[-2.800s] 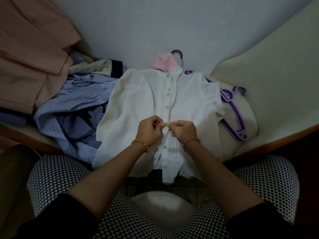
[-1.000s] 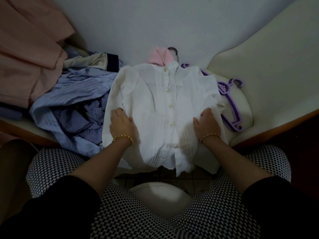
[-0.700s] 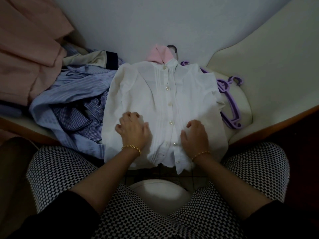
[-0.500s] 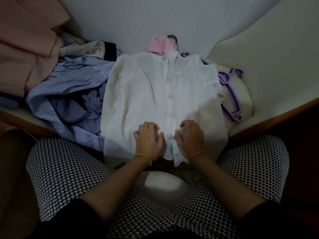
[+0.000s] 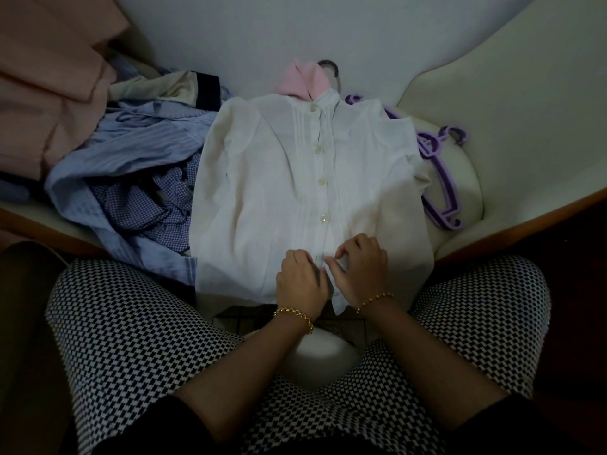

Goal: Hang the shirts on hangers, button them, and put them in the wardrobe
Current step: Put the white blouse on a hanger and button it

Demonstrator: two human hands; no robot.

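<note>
Nearest the camera, the person's knees in black-and-white patterned trousers (image 5: 138, 326) frame the work. Just beyond them both hands meet at the bottom of the white shirt (image 5: 279, 178). The left hand (image 5: 300, 280) has its fingers curled onto the front strip near the hem, and the right hand (image 5: 358, 267) pinches the facing edge between thumb and fingertips, so both are closed on cloth, close together and almost touching. The hem corner (image 5: 338, 302) below them hangs loose and unjoined, which suggests the lowest fastening is the one in hand. Further up, four pearly buttons (image 5: 320, 182) run in a closed line to the collar, so most of the buttoning looks done. The shirt lies flat, front up, on a cream upholstered seat (image 5: 466, 205), already on a hanger: a pink padded neck (image 5: 303, 80) and a dark hook (image 5: 330, 65) stick out above the collar. To its left is a heap of unhung garments, a blue striped shirt (image 5: 131, 159) over a blue checked shirt (image 5: 144, 208), with peach fabric (image 5: 46, 77) behind. Spare purple hangers (image 5: 438, 188) wait on the right, partly under the white sleeve. No wardrobe is in view, so this shirt must still be put away, and the heap has all its steps left.
</note>
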